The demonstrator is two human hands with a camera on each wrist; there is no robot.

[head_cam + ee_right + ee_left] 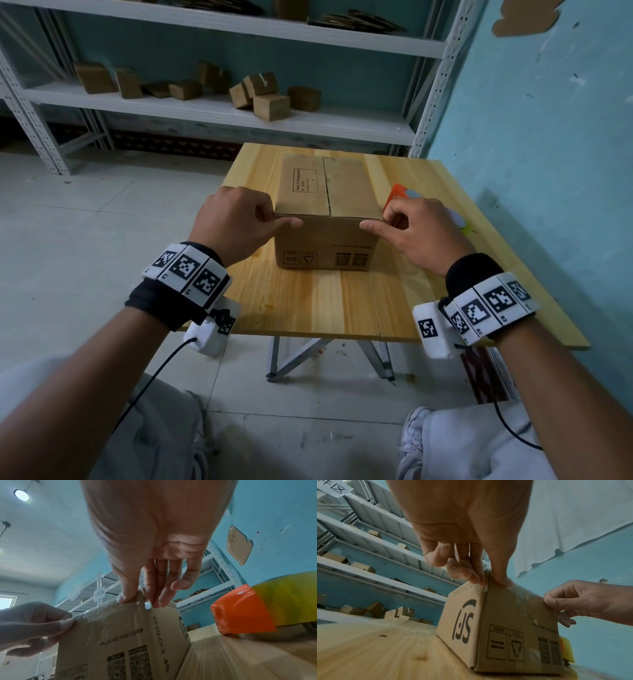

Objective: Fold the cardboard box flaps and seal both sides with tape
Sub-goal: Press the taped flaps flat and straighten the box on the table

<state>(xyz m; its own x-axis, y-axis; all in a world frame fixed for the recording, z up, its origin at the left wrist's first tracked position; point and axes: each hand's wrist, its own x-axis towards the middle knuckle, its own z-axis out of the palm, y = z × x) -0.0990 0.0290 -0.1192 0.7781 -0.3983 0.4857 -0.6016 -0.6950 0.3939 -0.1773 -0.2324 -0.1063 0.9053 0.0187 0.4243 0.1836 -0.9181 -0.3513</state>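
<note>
Both hands pinch the brown cardboard box [329, 212] mid-frame on the wooden table [308, 301]: left hand [236, 222], right hand [424, 229] at near top corners

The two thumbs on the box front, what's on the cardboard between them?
Between the left hand and right hand, the cardboard box carries a strip of clear tape along its upper front edge; the wrist views show it, the head view barely.

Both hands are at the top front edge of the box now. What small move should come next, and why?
Probably slide both thumbs outward along the clear tape to press it flat. The left hand and right hand grip the front top corners of the cardboard box, and the tape over that edge looks wrinkled in the wrist views.
</note>
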